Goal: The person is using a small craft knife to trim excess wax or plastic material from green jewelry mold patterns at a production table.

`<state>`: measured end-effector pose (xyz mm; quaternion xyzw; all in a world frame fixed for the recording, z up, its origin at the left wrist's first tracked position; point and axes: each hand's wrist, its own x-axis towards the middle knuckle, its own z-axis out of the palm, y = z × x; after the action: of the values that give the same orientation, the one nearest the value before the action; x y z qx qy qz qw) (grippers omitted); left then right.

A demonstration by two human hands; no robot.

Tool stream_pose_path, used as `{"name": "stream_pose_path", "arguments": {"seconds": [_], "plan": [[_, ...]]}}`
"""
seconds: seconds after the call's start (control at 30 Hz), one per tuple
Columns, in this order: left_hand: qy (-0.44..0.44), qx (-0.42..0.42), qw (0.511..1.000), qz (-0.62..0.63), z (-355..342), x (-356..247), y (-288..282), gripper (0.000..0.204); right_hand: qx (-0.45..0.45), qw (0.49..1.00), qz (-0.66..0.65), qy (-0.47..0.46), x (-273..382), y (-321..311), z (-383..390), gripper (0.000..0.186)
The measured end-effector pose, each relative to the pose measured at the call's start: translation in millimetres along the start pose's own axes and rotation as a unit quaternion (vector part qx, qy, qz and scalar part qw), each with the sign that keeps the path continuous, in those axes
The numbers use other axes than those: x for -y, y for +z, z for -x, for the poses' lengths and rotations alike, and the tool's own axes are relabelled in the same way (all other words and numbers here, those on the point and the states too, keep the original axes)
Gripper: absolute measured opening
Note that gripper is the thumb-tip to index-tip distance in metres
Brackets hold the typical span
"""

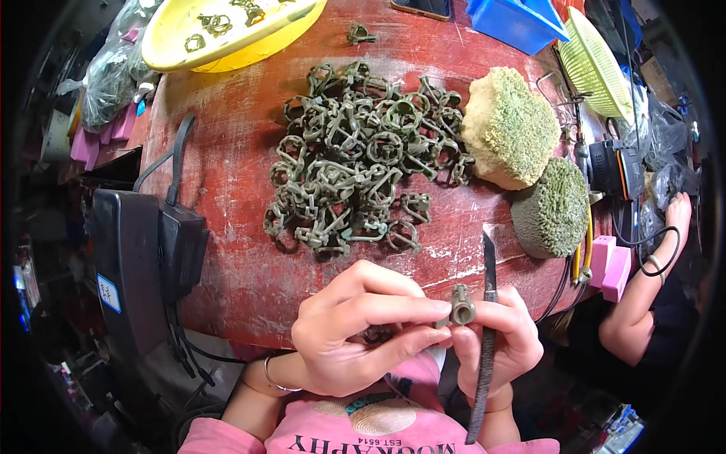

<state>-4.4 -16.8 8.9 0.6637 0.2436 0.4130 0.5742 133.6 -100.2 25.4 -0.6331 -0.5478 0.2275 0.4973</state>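
My left hand (355,325), a metal bangle at its wrist, pinches a small dark green ring (462,306) between thumb and fingers. The ring's round opening faces up toward me. My right hand (508,340) is closed around a slim dark file (484,371), which stands almost upright in the picture, and its fingertips also touch the ring's right side. Beyond my hands lies a heap of similar dark green rings (363,144) on the worn red table (234,265). One single ring (361,34) lies apart at the far side.
Two rough greenish blocks (514,125) sit right of the heap. A yellow basin (242,57) with some rings stands far left, a blue bin (522,23) and a green basket (597,64) far right. Black power adapters (128,257) line the left edge. Another person's arm (643,303) is at right.
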Motion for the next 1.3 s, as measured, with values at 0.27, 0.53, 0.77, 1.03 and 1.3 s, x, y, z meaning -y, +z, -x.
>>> {"name": "stream_pose_path", "arguments": {"seconds": [0.27,0.53,0.77,1.03,1.3], "plan": [[0.016,-0.004,1.0,0.022,-2,11,-1,0.016,-0.01,0.999,-0.04,-0.015,-7,4,4,0.029],[-0.047,-0.009,0.999,0.021,-1,3,-1,0.018,0.004,0.999,-0.039,-0.012,-7,4,6,0.027],[-0.039,-0.002,0.999,0.022,-4,5,3,0.018,-0.013,0.999,-0.034,-0.028,-8,2,6,0.024],[-0.038,0.047,0.997,0.053,-4,6,0,0.015,-0.035,0.987,-0.137,0.075,-5,-3,13,0.022],[-0.202,0.038,0.942,0.267,-6,2,4,0.019,-0.063,0.967,-0.196,0.152,1,-3,19,0.023]]}}
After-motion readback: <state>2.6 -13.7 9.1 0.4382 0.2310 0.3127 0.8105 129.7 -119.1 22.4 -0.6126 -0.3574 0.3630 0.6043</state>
